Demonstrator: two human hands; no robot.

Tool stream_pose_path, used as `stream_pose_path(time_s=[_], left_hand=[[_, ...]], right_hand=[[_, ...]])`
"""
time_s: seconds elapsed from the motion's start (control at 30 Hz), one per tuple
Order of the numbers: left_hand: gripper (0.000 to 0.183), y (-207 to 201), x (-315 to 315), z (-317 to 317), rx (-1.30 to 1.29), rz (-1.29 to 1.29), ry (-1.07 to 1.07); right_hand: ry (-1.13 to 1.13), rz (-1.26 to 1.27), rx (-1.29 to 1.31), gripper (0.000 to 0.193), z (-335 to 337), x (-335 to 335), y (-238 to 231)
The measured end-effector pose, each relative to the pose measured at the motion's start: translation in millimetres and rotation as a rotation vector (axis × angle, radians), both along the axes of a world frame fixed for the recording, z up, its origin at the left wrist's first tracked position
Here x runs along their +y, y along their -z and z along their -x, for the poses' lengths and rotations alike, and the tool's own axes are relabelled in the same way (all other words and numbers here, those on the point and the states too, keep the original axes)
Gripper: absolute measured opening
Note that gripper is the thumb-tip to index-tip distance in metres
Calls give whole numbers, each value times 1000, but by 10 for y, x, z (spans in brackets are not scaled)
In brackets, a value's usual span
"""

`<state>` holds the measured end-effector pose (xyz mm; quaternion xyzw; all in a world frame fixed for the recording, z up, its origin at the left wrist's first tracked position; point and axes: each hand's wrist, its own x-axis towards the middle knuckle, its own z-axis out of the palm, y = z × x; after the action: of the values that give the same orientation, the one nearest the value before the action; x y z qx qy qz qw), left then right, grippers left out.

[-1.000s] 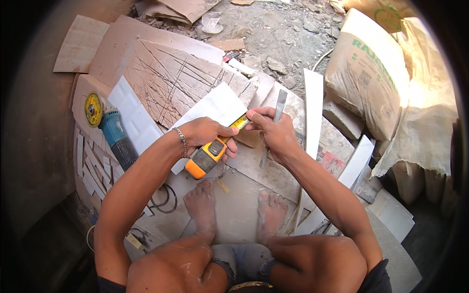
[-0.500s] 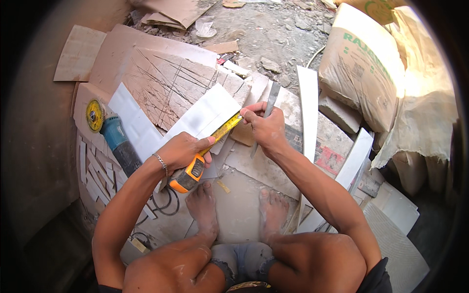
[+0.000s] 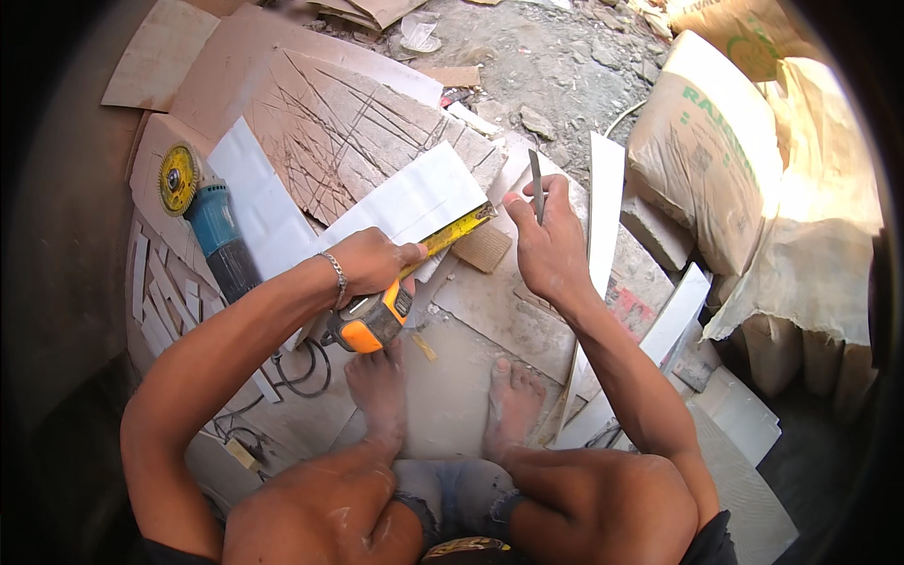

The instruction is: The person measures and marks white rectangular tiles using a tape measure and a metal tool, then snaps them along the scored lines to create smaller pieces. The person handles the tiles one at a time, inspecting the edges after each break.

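My left hand (image 3: pixel 375 260) is closed on a tape measure with an orange and black case (image 3: pixel 374 322) hanging below the fingers. Its yellow blade (image 3: pixel 459 229) runs out along the near right edge of a white tile piece (image 3: pixel 410 202), with the end hook by the tile's corner. My left thumb presses on the blade. To the right of that hook, my right hand (image 3: pixel 552 247) grips a thin, dark flat metal strip (image 3: pixel 537 179) that stands up between thumb and fingers. This hand is apart from the tape and the tile.
An angle grinder (image 3: pixel 215 226) with a yellow disc lies at left beside another white tile (image 3: pixel 252 188). A scored board (image 3: pixel 330 122) lies beyond. Long white strips (image 3: pixel 604 217) and full sacks (image 3: pixel 702 151) are at right. A black cable (image 3: pixel 311 381) curls near my left foot.
My right hand has let go of the tape's end and moved right, still holding the metal strip. The left hand keeps the tape measure along the tile. The whole view has shifted slightly.
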<state>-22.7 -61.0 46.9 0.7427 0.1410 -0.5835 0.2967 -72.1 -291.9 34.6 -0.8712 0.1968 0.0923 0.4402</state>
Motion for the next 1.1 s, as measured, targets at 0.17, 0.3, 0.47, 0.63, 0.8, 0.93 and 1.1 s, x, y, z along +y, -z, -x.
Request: stream_pose_path(time_s=[0.17, 0.3, 0.47, 0.63, 0.8, 0.93, 1.1], left_hand=[[50, 43, 21, 49, 62, 70, -110], [50, 72, 7, 26, 89, 71, -83], [47, 50, 26, 7, 141, 94, -115], [43, 38, -3, 50, 89, 97, -88], [41, 146, 32, 68, -65, 137, 156], [52, 135, -48, 96, -109, 114, 182], [63, 40, -267, 56, -178, 37, 166]], right_hand=[[-132, -64, 69, 39, 101, -131, -120], [-27, -250, 13, 34, 114, 14, 84], [94, -381, -34, 26, 58, 86, 352], [145, -464, -5, 23, 14, 69, 439], [163, -526, 18, 19, -3, 68, 436], [190, -637, -46, 17, -10, 82, 515], [155, -554, -72, 19, 12, 56, 618]])
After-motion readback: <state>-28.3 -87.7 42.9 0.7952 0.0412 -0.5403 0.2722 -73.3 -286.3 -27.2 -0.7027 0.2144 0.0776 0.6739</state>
